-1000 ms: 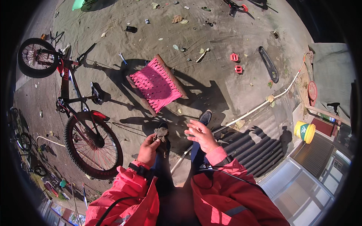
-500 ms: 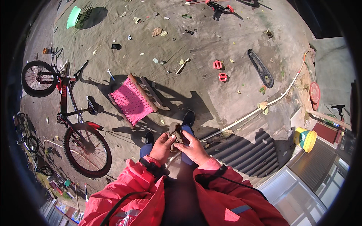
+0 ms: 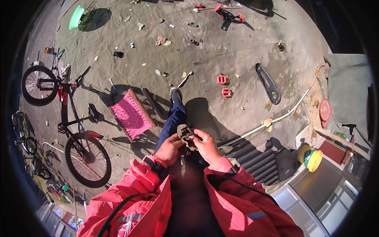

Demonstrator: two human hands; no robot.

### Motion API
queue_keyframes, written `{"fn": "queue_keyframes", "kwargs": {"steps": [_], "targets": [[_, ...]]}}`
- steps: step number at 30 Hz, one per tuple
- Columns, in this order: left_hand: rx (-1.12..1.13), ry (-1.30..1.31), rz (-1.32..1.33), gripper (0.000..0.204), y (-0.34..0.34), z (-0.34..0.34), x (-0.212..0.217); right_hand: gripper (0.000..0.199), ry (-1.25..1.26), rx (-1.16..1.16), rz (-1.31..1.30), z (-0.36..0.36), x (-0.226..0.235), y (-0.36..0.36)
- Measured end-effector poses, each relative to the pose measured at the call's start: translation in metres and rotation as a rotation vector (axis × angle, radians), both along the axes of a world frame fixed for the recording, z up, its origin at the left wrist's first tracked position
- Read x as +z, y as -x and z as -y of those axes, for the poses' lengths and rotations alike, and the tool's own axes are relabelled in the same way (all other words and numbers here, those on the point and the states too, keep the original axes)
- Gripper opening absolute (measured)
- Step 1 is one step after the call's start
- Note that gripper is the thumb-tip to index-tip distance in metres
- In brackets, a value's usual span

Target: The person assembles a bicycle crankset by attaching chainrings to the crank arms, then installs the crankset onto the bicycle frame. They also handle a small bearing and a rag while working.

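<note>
Both our hands closed round small dirty brown toothed metal part (image 3: 187, 136), held at lap height above blue-trousered leg (image 3: 172, 120). Left hand (image 3: 170, 149) grips from below-left, right hand (image 3: 206, 145) clamps right side. We judge it rigid, dense for its size, probably greasy, so hold by outer rim, not teeth. Grimy, dull, fine detail unclear. Pink woven stool (image 3: 131, 115) just left; red bicycle (image 3: 67, 118) beyond.

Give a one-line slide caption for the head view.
Both hands, left and right, hold a dirty part beside a bike.
</note>
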State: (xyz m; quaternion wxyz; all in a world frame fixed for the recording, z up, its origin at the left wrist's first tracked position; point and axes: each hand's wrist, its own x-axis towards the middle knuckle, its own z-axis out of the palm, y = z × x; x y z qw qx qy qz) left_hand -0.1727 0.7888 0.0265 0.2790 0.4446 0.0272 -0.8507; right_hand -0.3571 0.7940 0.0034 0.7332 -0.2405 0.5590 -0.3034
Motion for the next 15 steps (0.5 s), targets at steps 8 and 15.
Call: {"fn": "queue_keyframes", "kwargs": {"steps": [8, 15], "targets": [[0.097, 0.001, 0.068, 0.025, -0.011, 0.124, -0.046, 0.021, -0.038, -0.006, 0.014, 0.146, -0.02, -0.005], [0.191, -0.012, 0.184, 0.038, -0.059, 0.207, -0.065, 0.037, -0.118, 0.31, -0.236, 0.244, -0.064, -0.056]]}}
